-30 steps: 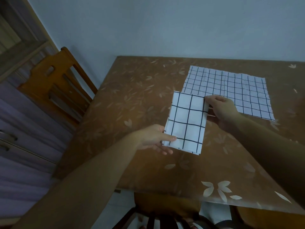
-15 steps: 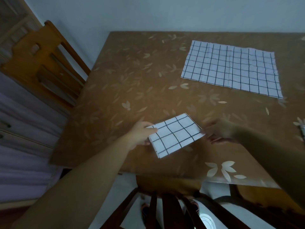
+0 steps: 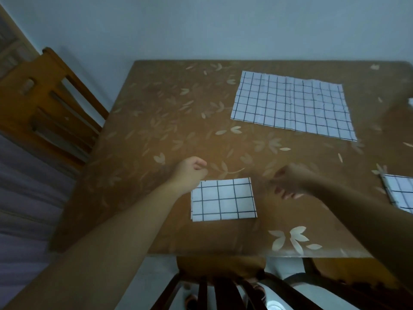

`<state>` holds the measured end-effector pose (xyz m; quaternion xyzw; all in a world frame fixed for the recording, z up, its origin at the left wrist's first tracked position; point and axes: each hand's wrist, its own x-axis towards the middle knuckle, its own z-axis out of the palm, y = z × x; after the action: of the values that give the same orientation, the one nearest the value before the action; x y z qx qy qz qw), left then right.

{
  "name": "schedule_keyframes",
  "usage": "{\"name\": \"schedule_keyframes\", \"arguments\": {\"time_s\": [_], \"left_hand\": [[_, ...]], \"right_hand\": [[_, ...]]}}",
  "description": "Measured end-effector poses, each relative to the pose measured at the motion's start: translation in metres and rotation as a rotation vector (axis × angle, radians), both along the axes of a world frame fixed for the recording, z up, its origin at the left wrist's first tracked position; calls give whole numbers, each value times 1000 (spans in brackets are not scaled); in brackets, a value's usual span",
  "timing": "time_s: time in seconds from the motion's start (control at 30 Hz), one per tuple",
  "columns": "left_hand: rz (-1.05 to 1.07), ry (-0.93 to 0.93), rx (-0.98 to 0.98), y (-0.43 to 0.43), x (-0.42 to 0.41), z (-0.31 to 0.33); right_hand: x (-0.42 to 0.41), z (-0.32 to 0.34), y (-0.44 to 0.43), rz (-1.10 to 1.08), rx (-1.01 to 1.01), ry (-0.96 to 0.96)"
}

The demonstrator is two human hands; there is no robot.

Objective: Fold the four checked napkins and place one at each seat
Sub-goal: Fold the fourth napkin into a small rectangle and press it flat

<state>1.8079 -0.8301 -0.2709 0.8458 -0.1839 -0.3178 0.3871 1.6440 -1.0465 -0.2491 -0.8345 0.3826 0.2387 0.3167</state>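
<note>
A folded white napkin with black checks (image 3: 223, 199) lies flat near the front edge of the brown table (image 3: 156, 121). My left hand (image 3: 190, 173) hovers just above its upper left corner, fingers loosely curled, holding nothing. My right hand (image 3: 290, 181) hangs to the right of the napkin, apart from it, fingers curled down and blurred. An unfolded checked napkin (image 3: 292, 106) is spread flat at the back right. Another folded checked napkin (image 3: 400, 193) shows partly at the right edge.
A wooden chair (image 3: 44, 108) stands at the table's left side. Below the front edge the dark back of another chair (image 3: 219, 287) shows. A pale wall runs behind the table, and a small white thing (image 3: 410, 101) sits at the far right edge.
The folded napkin was carried from beside the spread napkin down to the front edge and laid flat. Both hands have let go of it and lifted away.
</note>
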Motion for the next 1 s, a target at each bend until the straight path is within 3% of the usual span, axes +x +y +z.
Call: {"name": "schedule_keyframes", "arguments": {"time_s": [0.4,0.63,0.8,1.0], "left_hand": [[-189,-274,14,-146,-24,18],[-202,-292,38,-254,-50,-9],[-255,-279,87,-310,-66,-37],[-338,-362,245,-337,-70,-64]], "right_hand": [[-39,-4,-140,-95,-237,-244],[-54,-37,-237,-125,-341,-298],[-58,-69,-284,-83,-354,-293],[-51,-104,-312,51,-513,-96]]}}
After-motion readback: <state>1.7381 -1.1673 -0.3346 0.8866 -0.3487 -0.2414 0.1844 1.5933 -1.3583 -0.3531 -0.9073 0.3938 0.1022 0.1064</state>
